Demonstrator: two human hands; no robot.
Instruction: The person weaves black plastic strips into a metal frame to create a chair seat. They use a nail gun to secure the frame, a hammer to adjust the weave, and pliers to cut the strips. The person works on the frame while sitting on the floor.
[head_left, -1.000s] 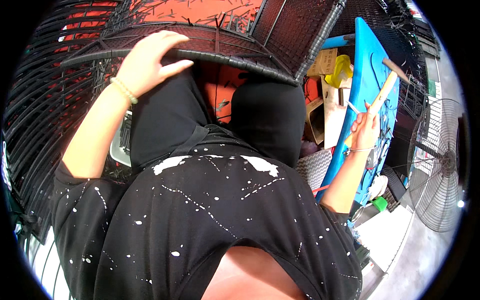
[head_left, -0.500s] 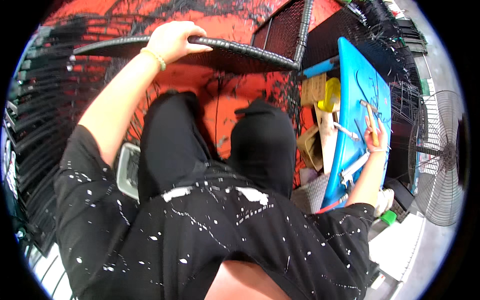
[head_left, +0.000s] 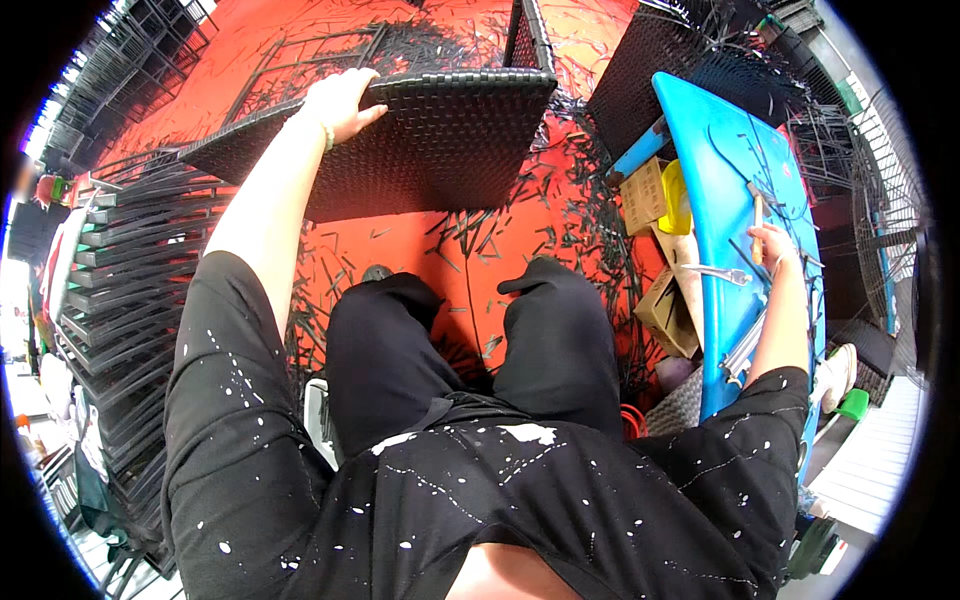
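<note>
My left hand (head_left: 342, 108) grips the top edge of a black woven wicker furniture piece (head_left: 430, 145), thumb on the near face and fingers over the far side. The piece stands upright on the red floor ahead of my knees, with another woven side running away from its right end. Out to the right, my right hand (head_left: 774, 246) is closed around the wooden handle of a hammer (head_left: 758, 212) at the blue tabletop (head_left: 735, 160). The hammer's head points away from me. Beside that hand lies a pointed metal tool (head_left: 718, 273).
Black strip scraps litter the red floor (head_left: 400, 240). Stacked black frames (head_left: 140, 290) rise at my left. Under the table's near edge are cardboard boxes (head_left: 668, 315) and a yellow container (head_left: 676, 198). A fan (head_left: 890, 240) stands far right, and a dark woven piece (head_left: 640, 70) beyond the table.
The wicker piece has tilted, so more of its woven face shows. My left hand keeps its edge; my right hand remains at the hammer, whose handle has turned more upright. The view has shifted.
</note>
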